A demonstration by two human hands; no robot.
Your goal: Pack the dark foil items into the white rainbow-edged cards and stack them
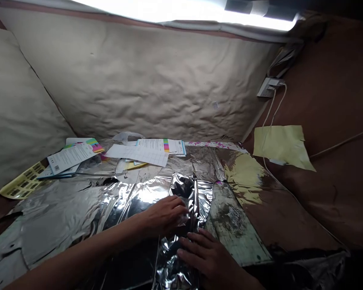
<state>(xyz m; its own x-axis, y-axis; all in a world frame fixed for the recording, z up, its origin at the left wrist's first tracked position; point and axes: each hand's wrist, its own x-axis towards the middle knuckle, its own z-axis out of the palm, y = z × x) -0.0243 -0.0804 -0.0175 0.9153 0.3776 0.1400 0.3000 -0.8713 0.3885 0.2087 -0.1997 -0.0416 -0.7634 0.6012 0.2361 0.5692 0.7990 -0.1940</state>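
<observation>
A long strip of shiny silver film [177, 245] runs from the front edge toward the middle of the table. On its upper part rests my left hand [166, 213], its fingers curled over a small crumpled clear piece whose nature is hard to tell. My right hand [204, 253] lies nearer the front, palm down on the film's right side with the fingers spread. More reflective sheeting [139, 201] is under and left of the strip.
Printed cards [75, 157] and a white sheet [139, 154] lie at the back. Yellow label sheet [24, 183] is at the left edge. A wall socket [269, 87] with hanging cables and a yellow paper [281, 146] are on the right. A bright lamp [199, 12] hangs above.
</observation>
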